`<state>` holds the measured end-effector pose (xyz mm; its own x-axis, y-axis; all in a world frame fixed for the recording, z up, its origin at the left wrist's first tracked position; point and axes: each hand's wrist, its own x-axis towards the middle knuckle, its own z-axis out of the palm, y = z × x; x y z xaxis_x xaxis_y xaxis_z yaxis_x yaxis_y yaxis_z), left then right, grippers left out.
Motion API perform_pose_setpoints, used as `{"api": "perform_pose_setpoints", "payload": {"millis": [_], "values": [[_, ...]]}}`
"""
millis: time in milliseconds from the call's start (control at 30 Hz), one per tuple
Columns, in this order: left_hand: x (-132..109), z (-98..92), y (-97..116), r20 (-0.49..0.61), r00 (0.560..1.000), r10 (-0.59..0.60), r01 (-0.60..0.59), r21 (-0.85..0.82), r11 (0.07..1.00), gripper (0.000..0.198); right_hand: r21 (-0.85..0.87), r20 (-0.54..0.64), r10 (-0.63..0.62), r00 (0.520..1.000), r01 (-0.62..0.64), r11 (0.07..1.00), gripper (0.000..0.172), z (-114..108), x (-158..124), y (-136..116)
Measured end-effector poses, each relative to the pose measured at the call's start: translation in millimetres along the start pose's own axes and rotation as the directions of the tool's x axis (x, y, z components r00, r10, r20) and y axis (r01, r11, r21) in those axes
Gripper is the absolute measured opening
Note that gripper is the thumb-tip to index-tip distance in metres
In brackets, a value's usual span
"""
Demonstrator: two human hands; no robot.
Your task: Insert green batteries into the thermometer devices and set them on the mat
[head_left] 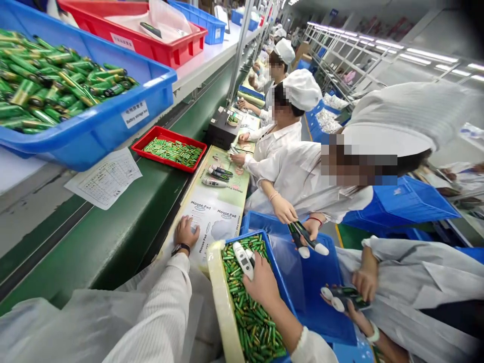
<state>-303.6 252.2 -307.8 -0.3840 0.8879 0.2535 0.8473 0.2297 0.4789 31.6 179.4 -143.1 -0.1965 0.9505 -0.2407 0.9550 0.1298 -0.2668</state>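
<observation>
My left hand [186,234], with a dark watch at the wrist, lies palm down on the printed mouse pad [196,217], its fingers apart and nothing in them. Over a blue bin of green batteries [257,322], my right hand [263,285] is closed on a white handheld thermometer [242,258] with a small display and buttons. A second white device shows partly behind it, under my fingers. Farther up the mat lie several thermometers [219,173], some with dark green, open-looking undersides turned up.
A red tray [138,146] of batteries sits on the green conveyor [113,242]. Upper left, a large blue battery box [159,83] and a red bin [189,50] stand on a shelf. At right, co-workers' hands [289,212] hold thermometers over a blue crate [321,302].
</observation>
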Motion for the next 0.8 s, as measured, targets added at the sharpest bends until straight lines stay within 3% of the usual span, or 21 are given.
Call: {"api": "perform_pose_setpoints", "payload": {"millis": [133, 300, 400, 467, 533, 633, 733, 800], "values": [[0, 1.1, -1, -0.016, 1.000, -0.011, 0.011, 0.006, 1.000, 0.048, 0.077, 0.035, 0.018, 0.999, -0.021, 0.997, 0.074, 2, 8, 8], [-1, 1.4, 0, -0.021, 1.000, -0.013, 0.014, 0.022, 1.000, 0.047, 0.217, -0.024, -0.043, 0.999, 0.047, 0.975, 0.070, -8, 4, 19], [-1, 0.3, 2, -0.034, 0.999, -0.012, 0.013, 0.033, 0.999, 0.047, 0.320, 0.018, -0.118, 0.993, 0.106, 0.942, 0.074, -24, 1, 11], [-2, 0.2, 3, -0.033, 0.999, -0.020, 0.021, 0.034, 0.999, 0.047, 0.397, 0.005, -0.155, 0.988, 0.140, 0.907, 0.080, -39, 12, -7], [-2, 0.7, 3, -0.029, 0.999, -0.028, 0.029, 0.029, 0.999, 0.047, 0.432, -0.076, -0.211, 0.975, 0.223, 0.874, 0.086, -51, 40, -39], [-3, 2.3, 2, -0.037, 0.999, -0.024, 0.025, 0.019, 1.000, 0.049, 0.307, -0.188, -0.326, 0.926, 0.371, 0.876, 0.080, -54, 121, -104], [-4, 4.9, -1, -0.078, 0.997, -0.002, 0.004, 0.015, 1.000, 0.047, 0.027, -0.066, -0.339, 0.939, 0.341, 0.940, 0.066, -32, 219, -159], [-6, 7.8, -4, -0.110, 0.994, 0.014, -0.013, 0.010, 1.000, 0.045, -0.081, 0.046, -0.339, 0.939, 0.342, 0.936, 0.060, -10, 272, -178]]}}
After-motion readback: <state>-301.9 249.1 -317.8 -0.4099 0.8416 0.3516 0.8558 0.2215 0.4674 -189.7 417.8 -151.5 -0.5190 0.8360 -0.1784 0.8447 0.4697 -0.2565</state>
